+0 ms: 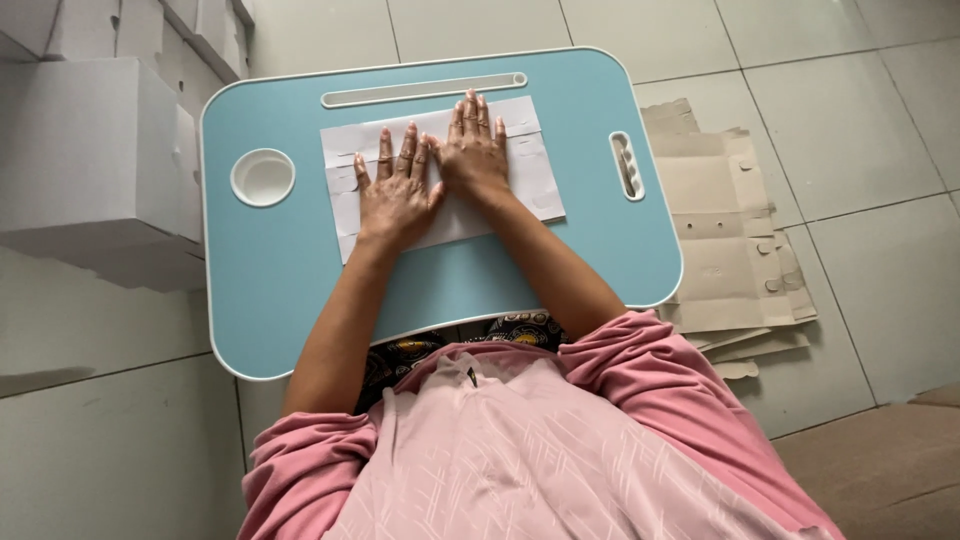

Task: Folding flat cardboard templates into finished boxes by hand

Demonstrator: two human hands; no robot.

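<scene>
Pressing a box blank flat on the lap desk

The blue lap desk (280,290) carries a white die-cut cardboard sheet (530,180); left hand (396,195) and right hand (472,152) lie on it, fingers spread, apparently flattening a fold; creasing likely needs firm, even pressure.

Bare blue tabletop (270,290) lies open all round the flat white die-cut cardboard sheet (530,180). On the floor, stacked white folded boxes (90,170) crowd its left edge; flat brown cardboard blanks (720,250) lie along its right edge.
</scene>
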